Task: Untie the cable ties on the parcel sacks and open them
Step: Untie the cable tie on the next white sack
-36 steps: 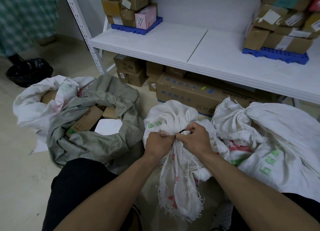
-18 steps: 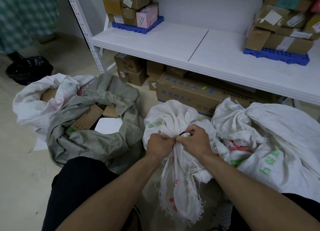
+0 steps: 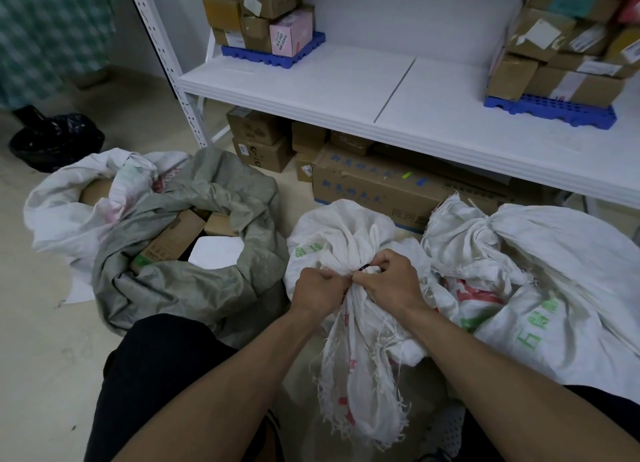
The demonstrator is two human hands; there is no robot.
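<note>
White woven sack (image 3: 341, 239) on the floor — neck bunched, black cable tie (image 3: 363, 267) on.
Left hand (image 3: 317, 290) grips the neck, right hand (image 3: 391, 281) pinches the tie; little changed over the last second — not yet undone.

Both fists at frame centre hide most of the black cable tie (image 3: 363, 266); stacked boxes (image 3: 568, 42) run off upper right.

Left hand (image 3: 317, 290) and right hand (image 3: 391, 281) meet knuckle to knuckle — fingers curled, pinching.
</note>
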